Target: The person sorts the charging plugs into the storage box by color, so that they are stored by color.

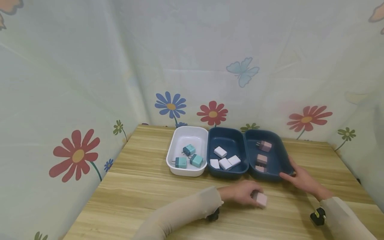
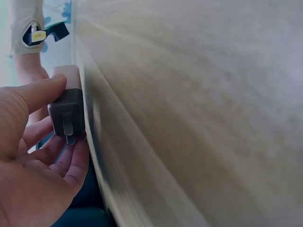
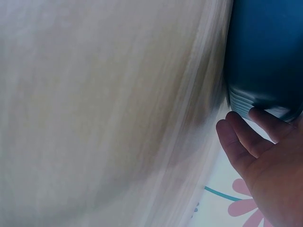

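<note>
My left hand [image 1: 241, 192] pinches a pink wall charger [image 1: 261, 199] with a grey prong end, at the table's surface in front of the trays. In the left wrist view, the thumb lies over the charger [image 2: 68, 101] and its metal prongs show. My right hand [image 1: 303, 180] rests at the front right corner of the right blue tray [image 1: 279, 150], thumb by the front rim and fingers along the side. In the right wrist view those fingers [image 3: 244, 139] look extended beside the blue wall. Several pink chargers [image 1: 262, 159] lie inside this tray.
The middle blue tray [image 1: 226, 131] holds several white chargers [image 1: 220, 152]. To its left, a white tray [image 1: 171, 156] holds three teal chargers [image 1: 196, 160]. All three trays stand side by side on the wood-grain table [image 1: 144, 200], before a flowered curtain [image 1: 192, 66].
</note>
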A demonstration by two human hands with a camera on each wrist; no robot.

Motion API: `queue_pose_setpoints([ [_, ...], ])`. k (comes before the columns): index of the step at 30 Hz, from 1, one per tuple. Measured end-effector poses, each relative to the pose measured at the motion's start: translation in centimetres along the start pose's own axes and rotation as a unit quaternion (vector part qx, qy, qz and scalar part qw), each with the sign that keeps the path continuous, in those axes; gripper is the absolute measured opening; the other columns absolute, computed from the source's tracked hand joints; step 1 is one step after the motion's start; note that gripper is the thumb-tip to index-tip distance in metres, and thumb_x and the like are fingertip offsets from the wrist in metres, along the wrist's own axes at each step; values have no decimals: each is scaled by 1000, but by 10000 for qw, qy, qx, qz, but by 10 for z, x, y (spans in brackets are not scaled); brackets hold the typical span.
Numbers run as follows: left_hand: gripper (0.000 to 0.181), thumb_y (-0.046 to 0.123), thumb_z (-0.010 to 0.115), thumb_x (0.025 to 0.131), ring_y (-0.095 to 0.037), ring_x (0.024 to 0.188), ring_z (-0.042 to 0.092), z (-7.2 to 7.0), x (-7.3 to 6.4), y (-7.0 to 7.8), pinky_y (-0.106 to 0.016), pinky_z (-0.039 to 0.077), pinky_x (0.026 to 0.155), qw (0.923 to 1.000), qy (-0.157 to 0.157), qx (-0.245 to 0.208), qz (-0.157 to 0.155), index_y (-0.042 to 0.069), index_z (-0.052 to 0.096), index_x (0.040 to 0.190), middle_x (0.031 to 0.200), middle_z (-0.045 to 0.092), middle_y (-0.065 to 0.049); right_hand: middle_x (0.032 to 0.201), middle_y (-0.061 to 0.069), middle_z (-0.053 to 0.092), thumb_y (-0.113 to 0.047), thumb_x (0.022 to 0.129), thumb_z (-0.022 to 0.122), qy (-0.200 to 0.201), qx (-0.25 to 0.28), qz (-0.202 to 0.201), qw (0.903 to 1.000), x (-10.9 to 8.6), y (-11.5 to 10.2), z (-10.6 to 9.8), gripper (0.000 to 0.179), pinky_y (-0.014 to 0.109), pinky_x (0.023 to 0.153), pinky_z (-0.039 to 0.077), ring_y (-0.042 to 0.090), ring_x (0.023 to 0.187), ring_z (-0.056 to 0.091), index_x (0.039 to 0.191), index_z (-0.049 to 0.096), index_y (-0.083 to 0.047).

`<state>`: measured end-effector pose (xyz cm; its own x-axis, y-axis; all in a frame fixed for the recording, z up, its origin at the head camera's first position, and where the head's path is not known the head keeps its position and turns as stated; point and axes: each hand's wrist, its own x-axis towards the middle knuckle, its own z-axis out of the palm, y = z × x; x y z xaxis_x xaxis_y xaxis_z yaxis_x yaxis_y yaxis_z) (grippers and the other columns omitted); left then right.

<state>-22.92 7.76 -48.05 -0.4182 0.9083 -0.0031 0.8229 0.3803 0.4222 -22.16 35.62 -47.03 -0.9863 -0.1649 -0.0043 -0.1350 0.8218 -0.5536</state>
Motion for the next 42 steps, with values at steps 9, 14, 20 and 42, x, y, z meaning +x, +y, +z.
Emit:
queue_pose_setpoints([
  [9, 45, 39, 71, 84, 1, 87, 47, -11, -10, 1, -8, 34, 69, 9999, 70, -68, -113, 16, 61, 121, 101, 57, 11, 140, 43, 21, -40, 91, 61, -1, 13, 17, 10000, 0, -1, 0, 97, 64, 91, 36, 55, 116, 40, 149, -4, 0],
  [14, 44, 36, 70, 85, 2, 86, 47, -20, -12, -2, -7, 36, 69, 9995, 200, -216, -97, 14, 61, 122, 100, 57, 10, 140, 42, 23, -38, 91, 62, 53, 47, -70, 10000, 0, -1, 1, 95, 64, 90, 37, 55, 116, 40, 150, -3, -1],
  [20, 41, 34, 69, 86, 3, 89, 48, -35, -11, -5, -6, 35, 75, 9987, 480, -153, -28, 15, 62, 121, 105, 59, 10, 137, 43, 26, -36, 91, 62, 95, 89, -134, 9998, -1, -2, -1, 94, 63, 87, 40, 54, 112, 44, 150, -2, 0],
  [42, 44, 34, 70, 85, -4, 90, 49, -87, 4, -17, -11, 39, 75, 9929, 938, -400, -610, 12, 60, 122, 110, 59, 3, 141, 42, 22, -37, 91, 63, 28, 101, -83, 9999, 1, 1, 0, 95, 64, 90, 37, 54, 117, 40, 150, -3, -2],
])
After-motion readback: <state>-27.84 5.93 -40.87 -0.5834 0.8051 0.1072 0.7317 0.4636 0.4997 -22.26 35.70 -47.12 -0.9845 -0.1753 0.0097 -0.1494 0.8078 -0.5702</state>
